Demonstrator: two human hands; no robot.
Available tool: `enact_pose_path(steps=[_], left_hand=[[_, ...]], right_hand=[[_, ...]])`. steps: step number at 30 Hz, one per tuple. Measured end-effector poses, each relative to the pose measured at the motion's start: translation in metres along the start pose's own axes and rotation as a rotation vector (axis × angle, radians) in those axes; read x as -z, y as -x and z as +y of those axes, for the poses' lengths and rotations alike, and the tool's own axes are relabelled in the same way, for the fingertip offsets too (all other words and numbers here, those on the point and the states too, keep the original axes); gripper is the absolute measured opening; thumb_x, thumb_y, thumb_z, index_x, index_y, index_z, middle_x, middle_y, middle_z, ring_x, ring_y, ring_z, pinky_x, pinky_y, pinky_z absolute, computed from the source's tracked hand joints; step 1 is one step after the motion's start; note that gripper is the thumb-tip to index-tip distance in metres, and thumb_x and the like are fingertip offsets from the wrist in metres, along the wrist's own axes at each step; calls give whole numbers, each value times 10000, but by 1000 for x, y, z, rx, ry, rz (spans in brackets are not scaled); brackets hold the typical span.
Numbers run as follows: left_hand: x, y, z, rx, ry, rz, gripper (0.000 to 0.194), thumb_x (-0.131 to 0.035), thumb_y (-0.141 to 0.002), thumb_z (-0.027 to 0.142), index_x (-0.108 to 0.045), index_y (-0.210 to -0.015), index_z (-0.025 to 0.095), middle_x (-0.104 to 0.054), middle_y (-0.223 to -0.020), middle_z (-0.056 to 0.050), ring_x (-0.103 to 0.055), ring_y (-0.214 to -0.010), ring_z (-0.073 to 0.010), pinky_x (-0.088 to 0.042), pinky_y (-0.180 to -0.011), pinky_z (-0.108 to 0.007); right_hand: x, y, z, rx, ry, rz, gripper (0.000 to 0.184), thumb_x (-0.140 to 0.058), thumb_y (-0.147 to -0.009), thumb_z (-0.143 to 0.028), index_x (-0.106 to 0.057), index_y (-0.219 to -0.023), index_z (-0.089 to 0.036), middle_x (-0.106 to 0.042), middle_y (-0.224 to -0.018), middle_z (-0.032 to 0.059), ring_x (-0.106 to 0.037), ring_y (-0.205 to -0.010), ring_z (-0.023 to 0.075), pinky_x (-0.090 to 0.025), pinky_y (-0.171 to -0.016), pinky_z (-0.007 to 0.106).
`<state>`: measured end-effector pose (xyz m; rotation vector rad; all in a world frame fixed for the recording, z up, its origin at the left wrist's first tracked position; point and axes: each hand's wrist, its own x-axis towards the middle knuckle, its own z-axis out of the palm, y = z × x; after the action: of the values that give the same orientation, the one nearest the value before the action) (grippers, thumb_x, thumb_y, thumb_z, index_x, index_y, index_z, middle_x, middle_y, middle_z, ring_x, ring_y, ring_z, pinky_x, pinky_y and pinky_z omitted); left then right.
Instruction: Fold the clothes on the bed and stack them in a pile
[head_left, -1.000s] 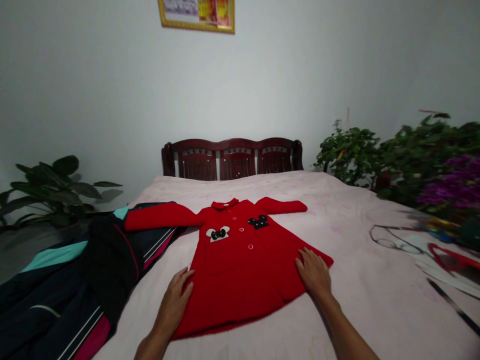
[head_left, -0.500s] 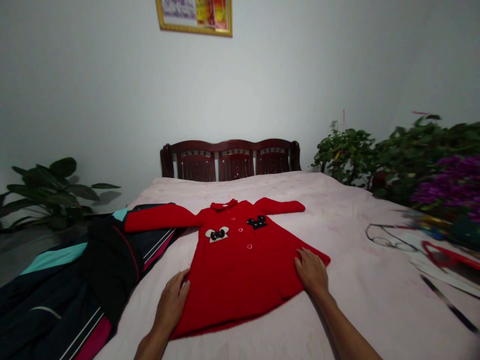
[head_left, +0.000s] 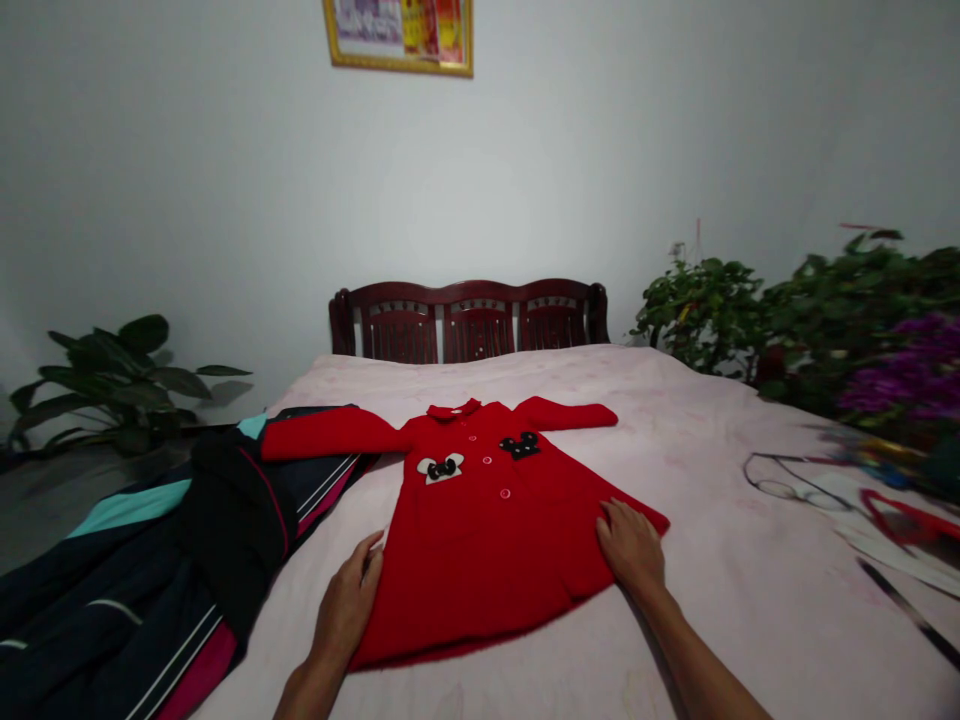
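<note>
Red coat point(head_left: 480, 560) lies spread on pink-covered bed point(head_left: 735, 560). Left hand point(head_left: 349, 605) at its side edge, grip apart — right hand point(head_left: 632, 545) rests on lower front, grip unclosed.

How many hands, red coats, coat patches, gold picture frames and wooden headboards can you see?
Hands, left hand and right hand: 2
Red coat: 1
Patches, white-and-black patch and black patch: 2
Gold picture frame: 1
Wooden headboard: 1
Total: 7
</note>
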<state>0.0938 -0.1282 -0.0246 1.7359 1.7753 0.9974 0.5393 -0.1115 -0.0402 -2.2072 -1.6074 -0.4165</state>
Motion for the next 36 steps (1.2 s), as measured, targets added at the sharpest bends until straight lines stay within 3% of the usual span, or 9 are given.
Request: enact_pose_path(steps=[4, 8, 13, 22, 36], left_hand=[[3, -1, 8, -37, -154, -36, 494, -382, -932, 514, -549, -1325, 265, -698, -1229, -55, -654, -1122, -240, -490, -935, -364], [0, -2, 10, -38, -279, -78, 570, -473, -887, 497, -456, -1404, 259, -644, -1329, -70, -653, -1125, -261, -490, -913, -371], [1, -2, 9, 5, -351, -164, 560, -426, -914, 479, -402, -1447, 307, -701, -1250, -52, -694, -1051, -287, -499, -850, -379], [-2, -1, 2, -35, -278, -122, 524, -380, -950, 461, -427, -1457, 338, -606, -1401, -20, -663, -1140, -268, -500, -909, -379], [-1, 0, 7, 4, -270, -100, 484, -405, -951, 457, -473, -1417, 349, -664, -1324, -20, -681, -1104, -265, -500, -883, -362]], right_hand=[[-2, 0, 2, 7, 9, 0, 456, -353, -946, -290, -626, -1269, -122, -601, -1367, 129, -534, -1269, 244, -316, -1114, 377], [-4, 0, 3, 8, 1, -6, 462, -347, -947, -292, -623, -1272, -112, -601, -1364, 132, -525, -1281, 243, -309, -1121, 375], [-4, -1, 4, -2, -11, -13, 458, -353, -939, -294, -626, -1265, -124, -601, -1366, 127, -527, -1279, 242, -309, -1125, 380], [-1, 0, 2, -5, -16, -18, 466, -354, -942, -286, -625, -1274, -105, -596, -1371, 134, -522, -1285, 251, -316, -1123, 385], [-5, -1, 4, 18, -31, 35, 416, -402, -938, -274, -654, -1222, -105, -632, -1319, 142, -571, -1219, 257, -362, -1085, 392]])
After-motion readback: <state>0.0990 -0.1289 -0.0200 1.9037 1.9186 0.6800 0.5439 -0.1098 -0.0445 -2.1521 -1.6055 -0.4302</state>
